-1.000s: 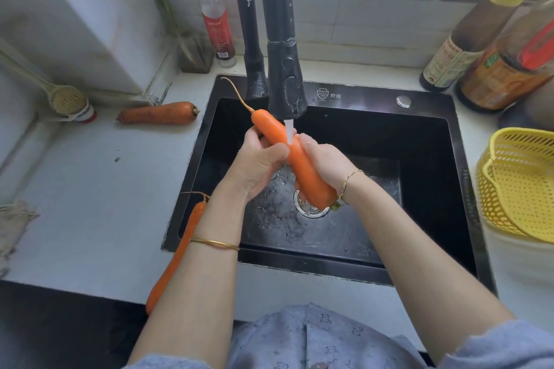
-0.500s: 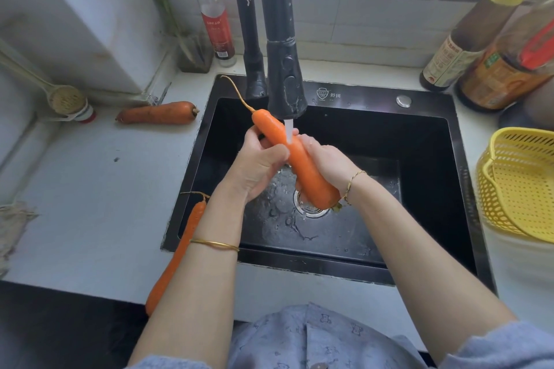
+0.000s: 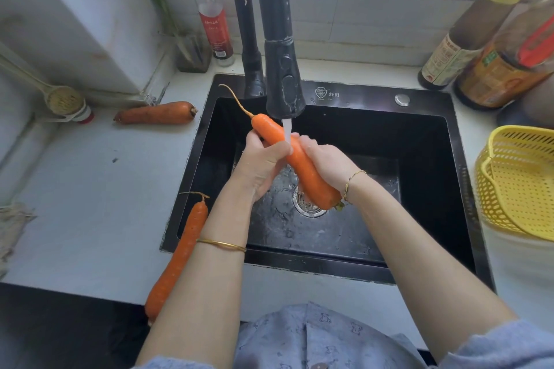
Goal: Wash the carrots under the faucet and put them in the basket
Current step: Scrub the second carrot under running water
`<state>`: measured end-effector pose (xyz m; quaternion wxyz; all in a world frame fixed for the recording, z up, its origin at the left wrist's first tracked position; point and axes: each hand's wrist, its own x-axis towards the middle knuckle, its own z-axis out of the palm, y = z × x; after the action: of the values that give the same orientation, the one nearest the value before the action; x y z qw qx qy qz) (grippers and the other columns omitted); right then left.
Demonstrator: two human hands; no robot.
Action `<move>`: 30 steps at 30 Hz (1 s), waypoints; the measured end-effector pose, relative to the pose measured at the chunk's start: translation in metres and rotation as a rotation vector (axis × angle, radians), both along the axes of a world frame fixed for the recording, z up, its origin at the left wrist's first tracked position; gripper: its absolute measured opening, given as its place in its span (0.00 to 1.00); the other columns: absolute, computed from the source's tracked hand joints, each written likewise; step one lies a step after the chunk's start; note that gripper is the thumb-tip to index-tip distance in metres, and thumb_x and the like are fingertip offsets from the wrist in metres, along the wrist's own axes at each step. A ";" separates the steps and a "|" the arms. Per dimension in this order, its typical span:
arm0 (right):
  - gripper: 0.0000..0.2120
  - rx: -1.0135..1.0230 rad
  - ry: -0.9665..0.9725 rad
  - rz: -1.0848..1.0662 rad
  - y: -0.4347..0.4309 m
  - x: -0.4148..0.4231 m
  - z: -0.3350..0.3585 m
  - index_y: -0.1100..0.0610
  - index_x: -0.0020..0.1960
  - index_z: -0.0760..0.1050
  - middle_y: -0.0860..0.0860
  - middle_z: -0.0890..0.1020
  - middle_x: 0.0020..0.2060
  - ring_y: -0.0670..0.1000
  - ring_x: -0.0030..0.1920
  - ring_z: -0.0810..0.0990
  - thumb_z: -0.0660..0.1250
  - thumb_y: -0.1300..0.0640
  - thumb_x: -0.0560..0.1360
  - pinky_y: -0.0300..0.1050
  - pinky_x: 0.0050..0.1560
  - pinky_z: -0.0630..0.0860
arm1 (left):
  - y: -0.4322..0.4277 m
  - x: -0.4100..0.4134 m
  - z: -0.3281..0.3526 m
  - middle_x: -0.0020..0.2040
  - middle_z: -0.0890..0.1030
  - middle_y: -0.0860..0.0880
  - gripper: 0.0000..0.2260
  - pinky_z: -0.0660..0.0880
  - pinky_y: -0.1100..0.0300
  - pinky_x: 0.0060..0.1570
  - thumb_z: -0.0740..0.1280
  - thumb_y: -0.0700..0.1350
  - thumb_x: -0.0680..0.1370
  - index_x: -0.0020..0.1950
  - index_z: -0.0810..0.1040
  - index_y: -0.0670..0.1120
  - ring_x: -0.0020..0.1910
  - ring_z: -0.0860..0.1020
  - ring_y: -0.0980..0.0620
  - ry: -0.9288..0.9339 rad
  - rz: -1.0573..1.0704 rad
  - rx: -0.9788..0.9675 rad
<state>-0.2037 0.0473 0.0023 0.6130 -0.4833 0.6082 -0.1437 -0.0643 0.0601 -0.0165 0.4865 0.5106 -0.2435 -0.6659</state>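
Observation:
A long orange carrot is held slanted over the black sink, its thin root tip pointing up-left. Water runs from the black faucet onto its upper half. My left hand grips the upper part and my right hand wraps the lower part. A second carrot lies across the sink's left rim and the counter, partly under my left forearm. A third, duller carrot lies on the counter at the left. The yellow basket stands at the right edge.
Sauce bottles crowd the back right corner. A red-capped bottle stands behind the sink's left corner. A brush lies by the left wall and a cloth at the counter's left edge. The drain is below the carrot.
The carrot and both hands have stayed under the stream; my right hand has slid slightly along the carrot as it rubs. Other carrots have not moved.

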 end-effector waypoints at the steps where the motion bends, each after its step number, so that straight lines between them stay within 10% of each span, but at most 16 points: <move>1: 0.24 0.013 -0.019 -0.001 0.000 -0.001 0.000 0.57 0.43 0.75 0.60 0.82 0.32 0.58 0.30 0.81 0.51 0.40 0.81 0.51 0.36 0.82 | 0.000 0.001 0.000 0.62 0.77 0.35 0.30 0.80 0.53 0.55 0.64 0.28 0.71 0.71 0.58 0.39 0.59 0.80 0.42 0.004 -0.001 -0.003; 20: 0.31 0.349 -0.329 0.070 -0.003 -0.018 -0.011 0.63 0.48 0.73 0.59 0.80 0.32 0.57 0.30 0.79 0.50 0.35 0.79 0.48 0.37 0.78 | 0.003 0.007 0.006 0.61 0.78 0.36 0.30 0.78 0.50 0.59 0.68 0.32 0.70 0.71 0.63 0.38 0.60 0.79 0.41 0.073 -0.064 -0.029; 30: 0.27 -0.015 -0.210 0.115 0.000 -0.014 -0.029 0.57 0.52 0.75 0.55 0.82 0.35 0.56 0.34 0.82 0.59 0.33 0.74 0.55 0.45 0.80 | 0.007 0.005 0.006 0.58 0.80 0.38 0.21 0.78 0.48 0.60 0.69 0.34 0.76 0.68 0.70 0.42 0.58 0.81 0.43 -0.180 -0.116 -0.055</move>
<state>-0.2172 0.0470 -0.0269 0.6768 -0.5045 0.5109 -0.1624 -0.0596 0.0676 -0.0109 0.4372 0.5400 -0.3336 -0.6371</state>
